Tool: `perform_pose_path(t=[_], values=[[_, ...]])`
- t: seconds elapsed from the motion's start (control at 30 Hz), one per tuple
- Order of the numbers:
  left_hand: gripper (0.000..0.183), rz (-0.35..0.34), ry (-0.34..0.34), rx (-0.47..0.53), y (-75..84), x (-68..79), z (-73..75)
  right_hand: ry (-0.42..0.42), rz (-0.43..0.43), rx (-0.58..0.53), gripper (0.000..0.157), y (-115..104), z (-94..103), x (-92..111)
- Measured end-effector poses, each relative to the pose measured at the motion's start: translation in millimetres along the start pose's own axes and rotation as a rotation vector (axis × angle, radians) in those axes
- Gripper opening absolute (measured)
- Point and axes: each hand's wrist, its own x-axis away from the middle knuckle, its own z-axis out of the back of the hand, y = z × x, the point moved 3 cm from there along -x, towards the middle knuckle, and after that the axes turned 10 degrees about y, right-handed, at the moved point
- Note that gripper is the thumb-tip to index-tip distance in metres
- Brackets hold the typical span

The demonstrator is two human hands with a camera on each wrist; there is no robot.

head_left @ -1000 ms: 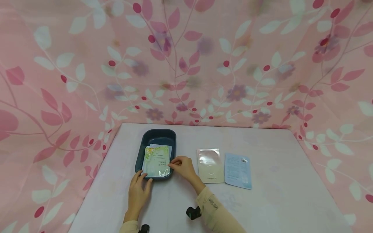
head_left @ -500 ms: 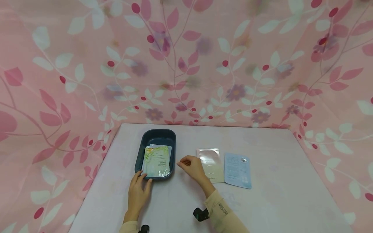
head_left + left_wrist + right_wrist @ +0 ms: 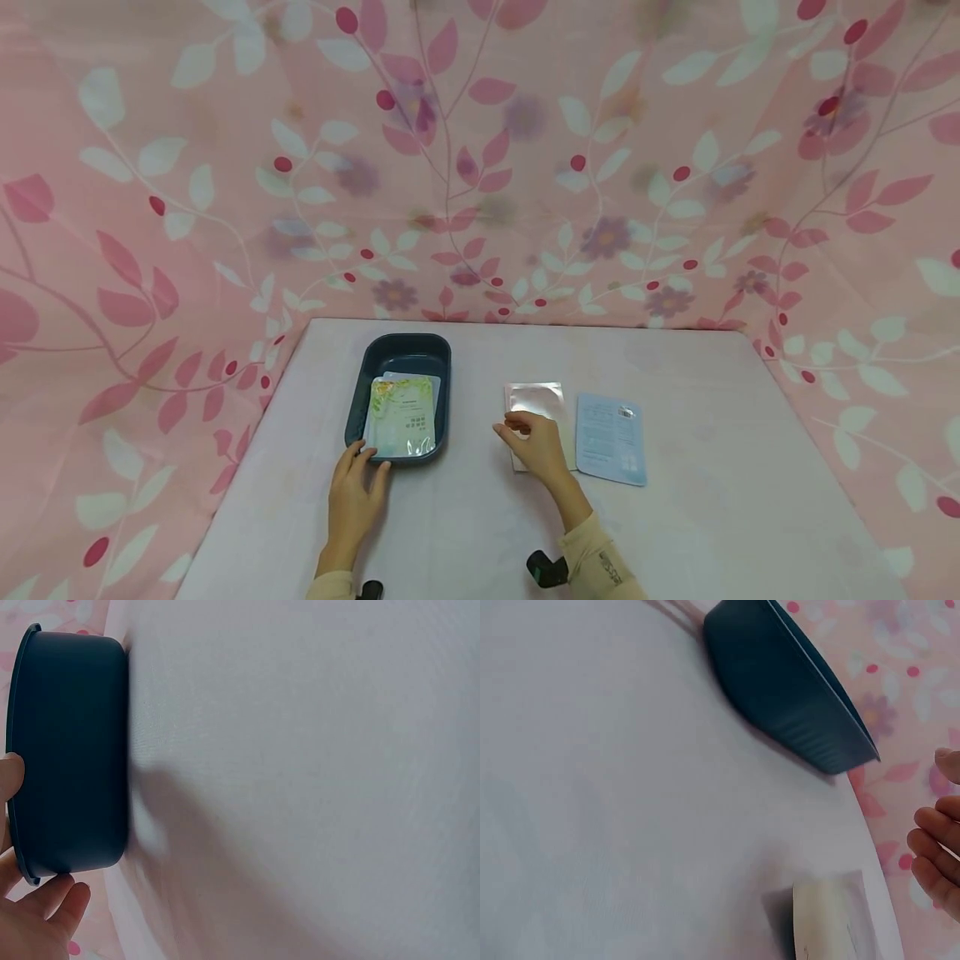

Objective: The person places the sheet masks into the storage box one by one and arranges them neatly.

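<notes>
A dark teal tray (image 3: 408,343) holds a green sheet mask packet (image 3: 403,417), which lies over another pale packet (image 3: 437,385) mostly hidden beneath it. My left hand (image 3: 355,500) holds the tray's near-left corner; in the left wrist view its thumb lies over the rim, with fingers against the side. Above the silver-and-cream mask packet (image 3: 534,398) is my right hand (image 3: 542,443), partly covering it in the head view. Its fingers are loosely curled, with the thumb apart and nothing between. A light blue mask packet (image 3: 611,439) lies just right of that packet.
Everything stands on a white-covered table (image 3: 720,417). A pink floral cloth (image 3: 480,208) hangs behind it and along both sides. A black wrist camera (image 3: 547,570) sits by the right sleeve.
My right hand has left the green packet in the tray and moved right, over the silver-and-cream packet. The left hand has stayed at the tray's corner.
</notes>
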Motion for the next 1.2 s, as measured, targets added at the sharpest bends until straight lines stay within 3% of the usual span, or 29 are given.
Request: perform_pose_path(t=[0.33, 0.8, 1.2], values=[[0.03, 0.004, 0.005, 0.006, 0.6, 0.2, 0.6, 0.025, -0.134, 0.043, 0.028, 26, 26.8, 13], [0.03, 0.002, 0.005, 0.003, -0.4, 0.4, 0.1, 0.17, -0.245, 0.141, 0.027, 65, 77.5, 31], [0.03, -0.014, 0.013, 0.003, 0.0, -0.3, 0.4, 0.243, -0.297, 0.216, 0.028, 84, 110.8, 42]])
